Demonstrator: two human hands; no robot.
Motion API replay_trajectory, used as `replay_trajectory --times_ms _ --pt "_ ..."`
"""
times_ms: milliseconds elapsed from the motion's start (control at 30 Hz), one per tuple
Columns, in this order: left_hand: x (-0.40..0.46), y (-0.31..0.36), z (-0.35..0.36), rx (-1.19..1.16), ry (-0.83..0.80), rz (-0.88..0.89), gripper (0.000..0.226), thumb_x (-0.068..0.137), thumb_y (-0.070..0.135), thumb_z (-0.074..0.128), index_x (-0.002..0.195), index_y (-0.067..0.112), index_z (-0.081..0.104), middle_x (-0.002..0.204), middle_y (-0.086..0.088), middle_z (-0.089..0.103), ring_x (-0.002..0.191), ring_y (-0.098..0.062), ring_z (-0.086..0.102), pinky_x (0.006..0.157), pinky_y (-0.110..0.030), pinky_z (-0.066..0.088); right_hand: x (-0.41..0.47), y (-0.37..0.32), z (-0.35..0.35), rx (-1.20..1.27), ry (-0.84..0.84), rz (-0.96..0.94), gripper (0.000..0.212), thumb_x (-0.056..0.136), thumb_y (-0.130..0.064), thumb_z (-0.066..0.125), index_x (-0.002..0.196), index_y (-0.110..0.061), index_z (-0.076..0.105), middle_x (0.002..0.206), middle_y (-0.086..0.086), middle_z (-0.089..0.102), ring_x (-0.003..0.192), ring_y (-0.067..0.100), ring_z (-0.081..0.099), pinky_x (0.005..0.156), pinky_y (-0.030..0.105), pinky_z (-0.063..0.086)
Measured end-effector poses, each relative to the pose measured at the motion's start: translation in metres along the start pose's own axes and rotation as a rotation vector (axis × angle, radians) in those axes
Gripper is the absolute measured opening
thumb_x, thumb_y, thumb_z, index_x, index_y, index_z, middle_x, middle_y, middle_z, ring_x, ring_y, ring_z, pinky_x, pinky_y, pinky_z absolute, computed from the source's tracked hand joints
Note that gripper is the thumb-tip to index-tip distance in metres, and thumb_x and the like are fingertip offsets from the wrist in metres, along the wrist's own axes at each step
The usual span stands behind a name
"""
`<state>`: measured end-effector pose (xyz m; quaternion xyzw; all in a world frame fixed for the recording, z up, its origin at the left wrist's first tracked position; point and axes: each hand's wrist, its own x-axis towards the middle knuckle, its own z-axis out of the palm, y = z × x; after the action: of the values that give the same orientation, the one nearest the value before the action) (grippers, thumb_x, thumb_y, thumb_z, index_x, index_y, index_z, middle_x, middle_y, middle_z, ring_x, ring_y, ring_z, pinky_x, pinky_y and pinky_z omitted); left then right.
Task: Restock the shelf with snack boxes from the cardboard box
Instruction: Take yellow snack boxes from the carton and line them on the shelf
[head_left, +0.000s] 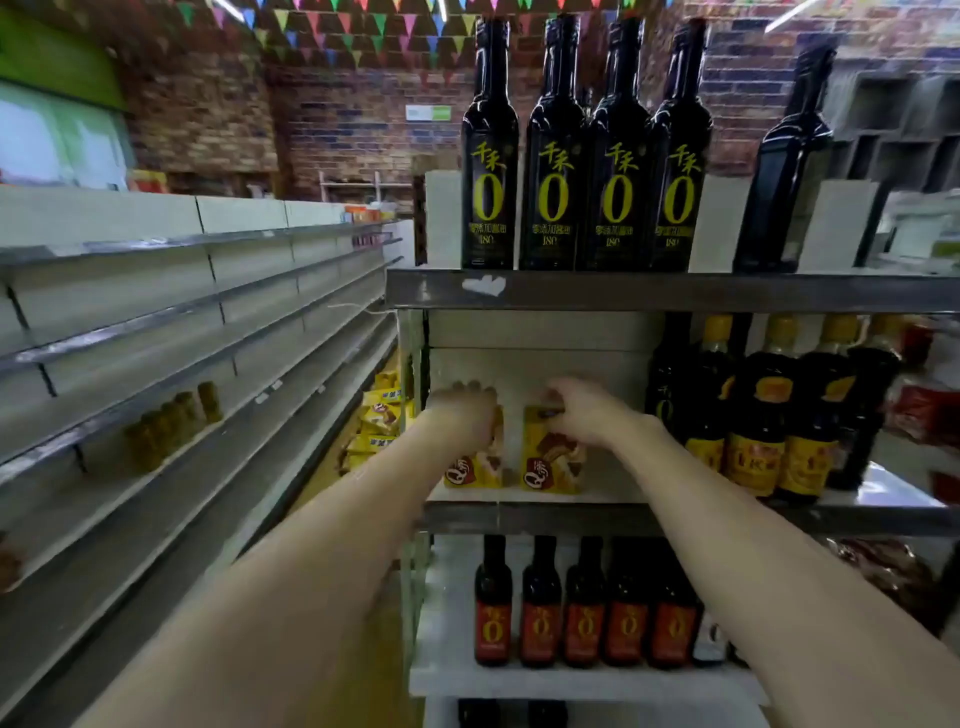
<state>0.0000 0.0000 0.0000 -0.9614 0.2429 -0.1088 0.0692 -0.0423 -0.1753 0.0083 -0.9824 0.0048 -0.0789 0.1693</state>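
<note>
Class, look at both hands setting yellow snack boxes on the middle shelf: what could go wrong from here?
1. The right hand works close to the dark bottles; an elbow or wrist might knock one over.
2. The right box and the left box, under the left hand, stand near the shelf edge and could tip off.

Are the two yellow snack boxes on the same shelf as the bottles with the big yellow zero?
No, the two yellow snack boxes stand on the middle shelf, one level below the zero-label bottles.

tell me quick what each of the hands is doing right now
Left hand: grips the top of the left yellow snack box on the shelf.
Right hand: grips the top of the right yellow snack box.
</note>
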Motion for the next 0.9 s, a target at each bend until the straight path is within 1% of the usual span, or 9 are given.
replay_trajectory --times_ms 100,200,300,433,500,567,700,800,900 --pt "0.016 0.005 0.007 0.023 0.005 0.006 0.063 0.086 0.035 0.066 0.139 0.015 0.039 0.134 -0.009 0.048 0.124 -0.031 0.046 0.097 -0.047 0.043 0.010 0.015 -0.005 -0.029 -0.057 -0.014 0.052 0.087 -0.022 0.071 0.135 -0.022 0.052 0.132 0.005 0.057 0.113 0.023 0.058 0.095 0.039 0.052" --pt "0.034 0.002 0.016 -0.006 -0.142 -0.029 0.104 0.069 0.056 0.080 0.150 0.019 0.026 0.142 -0.009 0.044 0.133 -0.034 0.039 0.106 -0.050 0.039 0.017 0.023 -0.004 -0.079 -0.155 -0.026 0.062 0.078 -0.031 0.081 0.133 -0.021 0.052 0.128 0.005 0.057 0.112 0.024 0.058 0.095 0.038 0.051" --pt "0.044 0.002 0.028 -0.044 -0.218 -0.049 0.119 0.060 0.062 0.083 0.152 0.021 0.021 0.149 -0.010 0.040 0.134 -0.036 0.038 0.108 -0.052 0.038 0.023 0.029 0.001 -0.104 -0.216 -0.092 0.066 0.075 -0.035 0.083 0.131 -0.018 0.051 0.125 0.004 0.057 0.111 0.026 0.057 0.095 0.037 0.051" --pt "0.034 0.013 0.025 -0.111 -0.162 -0.104 0.095 0.066 0.042 0.087 0.143 0.013 0.040 0.136 -0.010 0.047 0.128 -0.033 0.044 0.105 -0.048 0.041 0.031 0.033 0.015 -0.113 -0.230 -0.162 0.077 0.078 -0.031 0.080 0.142 -0.017 0.039 0.138 0.011 0.051 0.120 0.028 0.053 0.097 0.034 0.048" --pt "0.029 0.017 0.025 -0.065 -0.103 -0.125 0.079 0.067 0.041 0.086 0.130 0.010 0.050 0.127 -0.010 0.048 0.122 -0.033 0.045 0.103 -0.045 0.042 0.031 0.032 0.021 -0.102 -0.210 -0.165 0.090 0.079 -0.025 0.079 0.151 -0.017 0.027 0.147 0.014 0.041 0.132 0.032 0.043 0.108 0.041 0.040" --pt "0.022 0.019 0.024 -0.061 -0.081 -0.177 0.073 0.063 0.041 0.086 0.121 0.012 0.053 0.121 -0.009 0.047 0.117 -0.033 0.046 0.098 -0.049 0.046 0.028 0.031 0.025 -0.119 -0.190 -0.156 0.090 0.080 -0.021 0.078 0.152 -0.016 0.023 0.148 0.015 0.038 0.134 0.035 0.039 0.112 0.046 0.035" --pt "0.001 0.028 0.013 -0.081 -0.065 -0.187 0.071 0.067 0.041 0.083 0.121 0.014 0.047 0.121 -0.010 0.047 0.119 -0.035 0.045 0.096 -0.051 0.044 0.012 0.027 0.023 -0.172 -0.124 -0.175 0.064 0.083 -0.018 0.071 0.138 -0.013 0.041 0.140 0.013 0.041 0.127 0.035 0.043 0.110 0.050 0.036" --pt "-0.021 0.032 -0.004 -0.147 -0.023 -0.199 0.076 0.067 0.038 0.086 0.125 0.014 0.043 0.117 -0.009 0.056 0.113 -0.032 0.052 0.085 -0.046 0.047 -0.004 0.017 0.015 -0.148 -0.076 -0.188 0.071 0.074 -0.025 0.082 0.135 -0.015 0.046 0.137 0.009 0.043 0.125 0.035 0.044 0.107 0.054 0.038" --pt "-0.052 0.033 -0.018 -0.178 0.017 -0.193 0.077 0.066 0.041 0.086 0.124 0.016 0.042 0.113 -0.008 0.060 0.105 -0.031 0.057 0.083 -0.046 0.050 -0.029 -0.001 0.006 -0.130 -0.047 -0.199 0.074 0.068 -0.031 0.087 0.130 -0.014 0.051 0.134 0.009 0.046 0.123 0.033 0.046 0.105 0.051 0.040"
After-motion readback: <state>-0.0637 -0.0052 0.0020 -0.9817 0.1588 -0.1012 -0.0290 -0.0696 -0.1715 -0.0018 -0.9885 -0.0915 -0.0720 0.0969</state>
